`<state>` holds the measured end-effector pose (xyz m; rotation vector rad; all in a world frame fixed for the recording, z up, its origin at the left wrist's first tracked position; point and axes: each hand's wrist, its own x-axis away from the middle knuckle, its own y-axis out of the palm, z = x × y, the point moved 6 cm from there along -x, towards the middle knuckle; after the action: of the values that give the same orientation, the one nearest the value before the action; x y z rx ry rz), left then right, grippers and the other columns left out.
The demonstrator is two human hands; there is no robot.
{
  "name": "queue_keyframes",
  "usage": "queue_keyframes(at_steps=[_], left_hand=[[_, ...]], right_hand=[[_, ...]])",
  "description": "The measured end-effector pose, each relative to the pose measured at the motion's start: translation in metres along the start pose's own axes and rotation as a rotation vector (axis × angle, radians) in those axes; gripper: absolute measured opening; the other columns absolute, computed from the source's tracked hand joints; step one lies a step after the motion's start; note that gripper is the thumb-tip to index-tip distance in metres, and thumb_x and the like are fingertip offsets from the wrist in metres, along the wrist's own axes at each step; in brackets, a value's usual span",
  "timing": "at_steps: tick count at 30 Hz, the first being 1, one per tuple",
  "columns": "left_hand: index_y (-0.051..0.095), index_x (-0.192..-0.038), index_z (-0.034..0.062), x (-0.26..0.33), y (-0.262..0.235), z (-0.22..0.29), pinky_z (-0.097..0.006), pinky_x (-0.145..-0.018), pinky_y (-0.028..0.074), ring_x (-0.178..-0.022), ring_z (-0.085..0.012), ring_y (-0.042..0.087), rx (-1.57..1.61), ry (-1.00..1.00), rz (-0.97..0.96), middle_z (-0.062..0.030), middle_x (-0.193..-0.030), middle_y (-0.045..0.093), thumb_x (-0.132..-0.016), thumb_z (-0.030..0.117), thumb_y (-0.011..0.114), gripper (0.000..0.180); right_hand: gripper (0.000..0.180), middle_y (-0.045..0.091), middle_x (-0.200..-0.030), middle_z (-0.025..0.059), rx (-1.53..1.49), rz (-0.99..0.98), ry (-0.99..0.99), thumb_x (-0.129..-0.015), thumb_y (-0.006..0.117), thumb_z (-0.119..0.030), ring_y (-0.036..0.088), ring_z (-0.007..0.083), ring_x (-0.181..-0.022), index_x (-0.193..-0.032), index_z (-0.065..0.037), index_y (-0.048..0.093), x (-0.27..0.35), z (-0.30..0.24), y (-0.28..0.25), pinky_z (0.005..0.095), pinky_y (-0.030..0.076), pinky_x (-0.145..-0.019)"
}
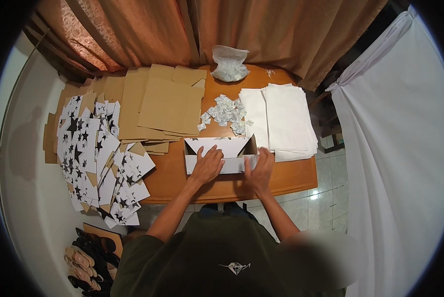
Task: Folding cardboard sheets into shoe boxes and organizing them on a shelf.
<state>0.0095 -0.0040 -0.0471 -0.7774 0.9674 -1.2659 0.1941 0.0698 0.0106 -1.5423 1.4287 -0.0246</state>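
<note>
A small cardboard box (232, 166), white outside with bare brown inside, stands partly folded near the table's front edge. A white panel with star print (227, 143) slants across its opening. Fingers spread, my left hand (208, 167) rests on the box's front edge and that panel. At the box's right end is my right hand (260, 171), slightly blurred, its thumb against the front wall and its fingers apart from the thumb near the corner. The inside of the box is mostly hidden by the panel.
Behind the box lies a pile of small clear packets (224, 110), with a plastic bag (230, 64) farther back. White sheets (288, 119) are stacked at right. Flat brown cardboard (170, 104) and star-printed blanks (85, 153) spread over the left. Shoes (90, 260) sit lower left.
</note>
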Motion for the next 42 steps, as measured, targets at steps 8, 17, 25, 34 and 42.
queue_keyframes(at_steps=[8, 17, 25, 34, 42], left_hand=[[0.057, -0.118, 0.0072, 0.0, 0.009, -0.003, -0.065, -0.11, 0.025, -0.135, -0.0319, 0.049, -0.009, -0.034, 0.052, -0.0135, -0.123, 0.061, -0.1, 0.019, 0.055, 0.021], [0.057, -0.137, 0.0123, 0.002, 0.013, 0.018, -0.068, -0.113, 0.019, -0.15, -0.0323, 0.029, -0.048, -0.065, -0.055, -0.0148, -0.15, 0.045, -0.087, 0.043, 0.074, 0.061], [0.045, -0.152, 0.0252, 0.008, 0.027, 0.014, -0.071, -0.115, 0.015, -0.153, -0.0327, 0.021, -0.127, -0.078, -0.127, -0.0137, -0.159, 0.034, -0.075, 0.049, 0.083, 0.089], [0.037, -0.156, 0.0256, 0.009, 0.022, 0.015, -0.071, -0.116, 0.011, -0.155, -0.0357, 0.015, -0.072, -0.129, -0.123, -0.0182, -0.164, 0.022, -0.079, 0.05, 0.08, 0.091], [0.041, -0.154, 0.0241, 0.011, 0.035, 0.004, -0.071, -0.117, 0.009, -0.156, -0.0335, 0.011, -0.122, -0.144, -0.142, -0.0181, -0.167, 0.017, -0.076, 0.051, 0.082, 0.092]], right_hand=[[0.025, 0.068, -0.097, 0.0183, -0.269, -0.142, 0.475, -0.096, 0.062, -0.011, 0.067, 0.0281, -0.086, -0.117, 0.004, 0.064, -0.018, 0.075, 0.019, 0.0369, 0.054, -0.073], [0.041, 0.063, -0.111, 0.0208, -0.246, -0.356, 0.045, -0.087, 0.071, -0.007, 0.063, 0.036, -0.103, -0.126, -0.002, 0.06, -0.022, 0.046, 0.03, 0.0429, 0.053, -0.087], [0.049, 0.058, -0.123, 0.0201, -0.154, -0.498, -0.069, -0.086, 0.072, -0.011, 0.058, 0.0373, -0.114, -0.133, -0.006, 0.059, -0.015, 0.043, 0.048, 0.0444, 0.051, -0.095], [0.058, 0.044, -0.15, 0.0224, -0.074, -0.544, -0.253, -0.09, 0.072, -0.035, 0.04, 0.0458, -0.136, -0.136, -0.006, 0.056, -0.03, 0.052, 0.065, 0.053, 0.033, -0.113], [0.072, 0.052, -0.142, 0.0145, -0.035, -0.624, -0.252, -0.084, 0.074, -0.052, 0.046, 0.0359, -0.131, -0.139, -0.009, 0.054, -0.035, 0.052, 0.082, 0.0526, 0.036, -0.109]])
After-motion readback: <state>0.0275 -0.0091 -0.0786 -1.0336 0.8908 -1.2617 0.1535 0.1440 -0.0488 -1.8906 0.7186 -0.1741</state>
